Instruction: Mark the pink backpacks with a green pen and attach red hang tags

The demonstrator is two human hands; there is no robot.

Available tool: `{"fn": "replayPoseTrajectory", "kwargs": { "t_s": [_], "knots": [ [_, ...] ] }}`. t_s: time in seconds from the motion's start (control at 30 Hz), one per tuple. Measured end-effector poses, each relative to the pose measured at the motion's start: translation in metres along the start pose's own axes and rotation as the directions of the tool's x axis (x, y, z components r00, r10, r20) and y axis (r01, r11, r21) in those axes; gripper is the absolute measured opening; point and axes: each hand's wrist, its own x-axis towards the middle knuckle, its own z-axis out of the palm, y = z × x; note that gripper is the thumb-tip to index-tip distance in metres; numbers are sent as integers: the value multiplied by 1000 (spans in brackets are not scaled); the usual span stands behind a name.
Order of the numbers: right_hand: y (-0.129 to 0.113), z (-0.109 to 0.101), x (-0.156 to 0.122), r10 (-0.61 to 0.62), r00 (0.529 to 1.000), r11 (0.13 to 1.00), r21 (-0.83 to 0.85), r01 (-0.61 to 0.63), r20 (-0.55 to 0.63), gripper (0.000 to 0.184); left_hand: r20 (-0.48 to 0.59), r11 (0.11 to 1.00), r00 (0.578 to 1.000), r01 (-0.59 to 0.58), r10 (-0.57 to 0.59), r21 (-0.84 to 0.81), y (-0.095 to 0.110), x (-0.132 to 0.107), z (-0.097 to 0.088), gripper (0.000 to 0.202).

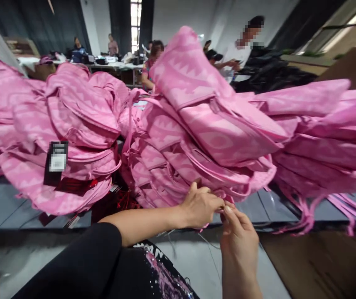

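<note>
A pink, pale-patterned fabric bag (218, 128) lies atop heaped matching bags (153, 172) near the grey bench's (6, 207) front edge, where the left hand (201, 205) and right hand (240, 230) meet, fingertips pinched around a mostly hidden pink fabric piece (229, 200).

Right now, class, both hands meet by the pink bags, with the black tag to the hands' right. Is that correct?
No: the head view shows the black tag to the hands' left. The left hand and right hand do meet by the pink bags.
</note>
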Motion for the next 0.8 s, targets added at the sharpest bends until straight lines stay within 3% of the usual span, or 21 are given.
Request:
{"fn": "replayPoseTrajectory", "kwargs": {
  "t_s": [0.13,0.23,0.4,0.53,0.67,0.8],
  "knots": [
    [-6,5,-5,34,999,999,1,-34,-8,33,-75,998,997,12,-8,59,-2,-1,0,20],
    [-10,9,-7,53,999,998,16,-52,-10,33,-64,1000,998,-20,20,-1,-4,-1,0,21],
    [-8,14,-8,15,999,1000,-9,-15,-37,33,-65,998,996,58,-58,-7,-6,-1,-1,19],
    [-3,21,-12,-44,996,999,-14,43,-73,34,-108,999,994,0,5,41,-9,-1,-3,22],
    [3,31,-16,-130,984,991,-31,128,-122,34,-74,995,997,40,-33,89,-13,-1,-1,27],
    [6,37,-18,-83,986,996,6,84,-143,37,-44,994,996,77,-73,76,-18,-4,-1,32]
  ]
}}
